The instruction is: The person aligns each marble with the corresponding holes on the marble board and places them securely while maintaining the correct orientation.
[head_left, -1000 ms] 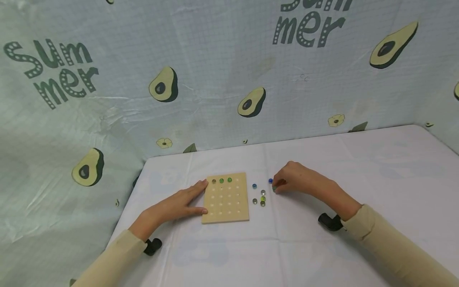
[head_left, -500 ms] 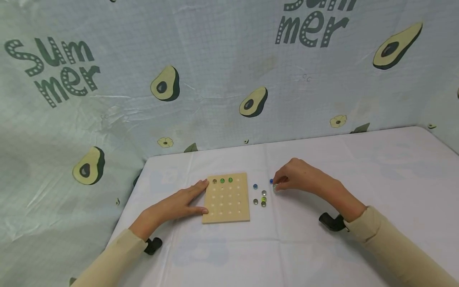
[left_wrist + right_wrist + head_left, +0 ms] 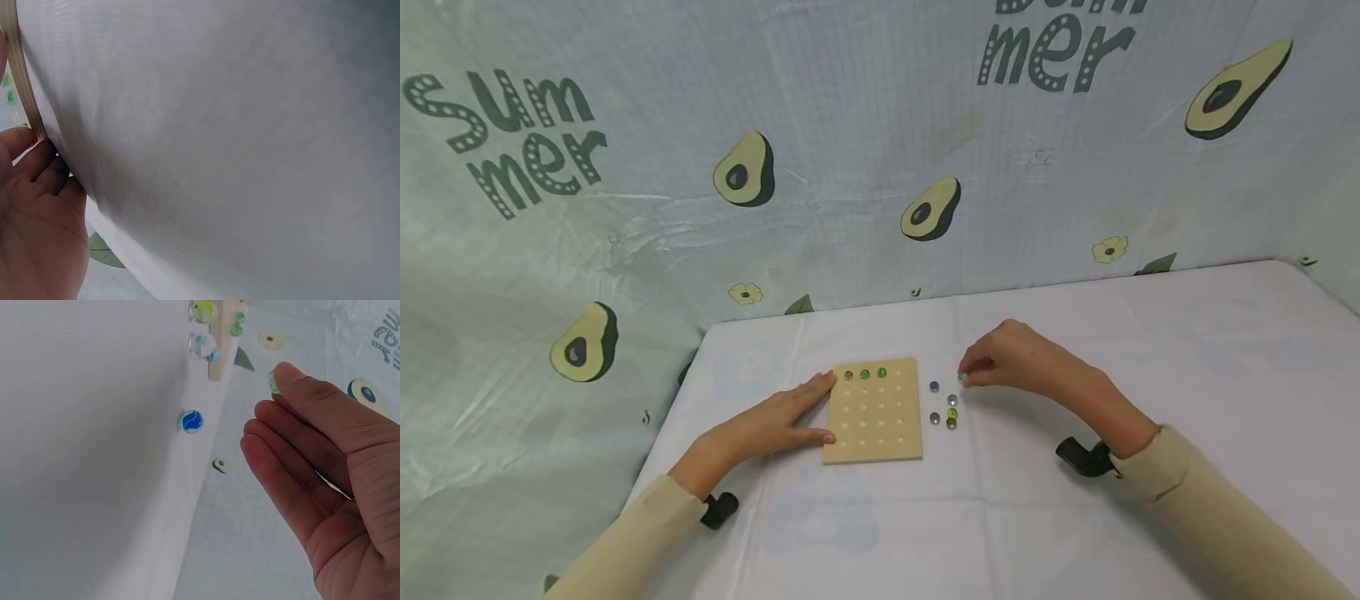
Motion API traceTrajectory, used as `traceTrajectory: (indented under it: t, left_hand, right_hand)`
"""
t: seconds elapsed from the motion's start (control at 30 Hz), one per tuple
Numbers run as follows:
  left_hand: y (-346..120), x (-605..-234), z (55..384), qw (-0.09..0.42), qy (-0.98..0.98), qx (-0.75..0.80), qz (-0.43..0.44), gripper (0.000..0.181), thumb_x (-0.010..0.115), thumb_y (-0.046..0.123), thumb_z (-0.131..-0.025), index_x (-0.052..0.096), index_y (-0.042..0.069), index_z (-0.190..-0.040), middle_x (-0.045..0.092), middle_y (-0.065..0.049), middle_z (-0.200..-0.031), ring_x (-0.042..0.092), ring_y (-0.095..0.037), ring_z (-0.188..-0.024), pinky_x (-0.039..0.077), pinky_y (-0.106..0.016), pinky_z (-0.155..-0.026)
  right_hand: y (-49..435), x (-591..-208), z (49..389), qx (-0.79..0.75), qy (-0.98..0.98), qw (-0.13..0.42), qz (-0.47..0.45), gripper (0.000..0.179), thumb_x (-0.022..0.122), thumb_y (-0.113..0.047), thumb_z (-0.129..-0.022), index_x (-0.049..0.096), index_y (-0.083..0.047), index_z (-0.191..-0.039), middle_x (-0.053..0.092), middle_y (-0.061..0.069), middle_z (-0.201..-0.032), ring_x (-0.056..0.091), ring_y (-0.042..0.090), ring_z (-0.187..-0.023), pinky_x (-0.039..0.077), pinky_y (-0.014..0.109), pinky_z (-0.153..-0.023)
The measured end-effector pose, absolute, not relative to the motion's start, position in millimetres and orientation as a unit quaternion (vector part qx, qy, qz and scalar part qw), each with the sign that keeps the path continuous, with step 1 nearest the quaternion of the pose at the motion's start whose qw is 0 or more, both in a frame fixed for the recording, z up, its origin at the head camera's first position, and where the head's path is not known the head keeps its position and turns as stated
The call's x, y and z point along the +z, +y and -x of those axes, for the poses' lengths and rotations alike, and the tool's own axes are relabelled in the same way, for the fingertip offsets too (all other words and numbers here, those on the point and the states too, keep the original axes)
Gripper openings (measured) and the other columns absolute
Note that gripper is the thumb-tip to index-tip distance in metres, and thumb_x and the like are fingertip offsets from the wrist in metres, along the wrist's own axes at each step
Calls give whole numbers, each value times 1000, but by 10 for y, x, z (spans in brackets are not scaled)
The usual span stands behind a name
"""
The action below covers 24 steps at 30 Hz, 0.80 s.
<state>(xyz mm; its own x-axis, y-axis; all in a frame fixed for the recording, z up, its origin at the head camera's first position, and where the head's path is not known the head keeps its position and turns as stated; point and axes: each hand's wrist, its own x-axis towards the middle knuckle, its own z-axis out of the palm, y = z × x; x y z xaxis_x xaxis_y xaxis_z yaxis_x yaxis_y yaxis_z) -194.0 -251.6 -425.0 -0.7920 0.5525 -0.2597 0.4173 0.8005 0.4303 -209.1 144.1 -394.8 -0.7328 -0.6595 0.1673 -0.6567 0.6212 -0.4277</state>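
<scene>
My left hand [image 3: 763, 429] rests at the left edge of a square wooden board [image 3: 912, 437] with rows of round dimples, its fingers and thumb spread along that edge. In the board's far row sit a brownish marble [image 3: 848, 376] and two green marbles [image 3: 873, 373]. My right hand [image 3: 1018, 358] pinches a clear, pale-green marble [image 3: 271, 382] between thumb and forefinger, raised off the table to the right of the board. A blue-swirled marble [image 3: 191, 421] lies on the cloth near that hand; in the head view the hand hides it.
Between the board and my right hand lie several loose marbles: a blue one [image 3: 934, 387], a yellow-green one [image 3: 952, 412] and some clear ones [image 3: 935, 418]. A white cloth [image 3: 880, 525] covers the table. Behind it hangs a sheet [image 3: 842, 250] printed with avocados.
My right hand has picked the pale-green marble up from the table and moved slightly left and up with it. My left hand stays at the board's edge.
</scene>
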Motion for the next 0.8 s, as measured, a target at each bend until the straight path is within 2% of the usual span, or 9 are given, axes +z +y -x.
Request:
traceTrajectory:
  t: [0.8]
  left_hand:
    - [-2484, -4230, 1933, 192, 930, 177, -258, 102, 66, 63, -90, 14, 18, -165, 14, -7, -170, 16, -30, -156, 22, -55, -122]
  right_hand:
    - [1166, -3771, 2220, -260, 886, -3, 383, 16, 82, -22, -88, 82, -11, -99, 77, -6, -90, 67, -1, -75, 56, 19, -67]
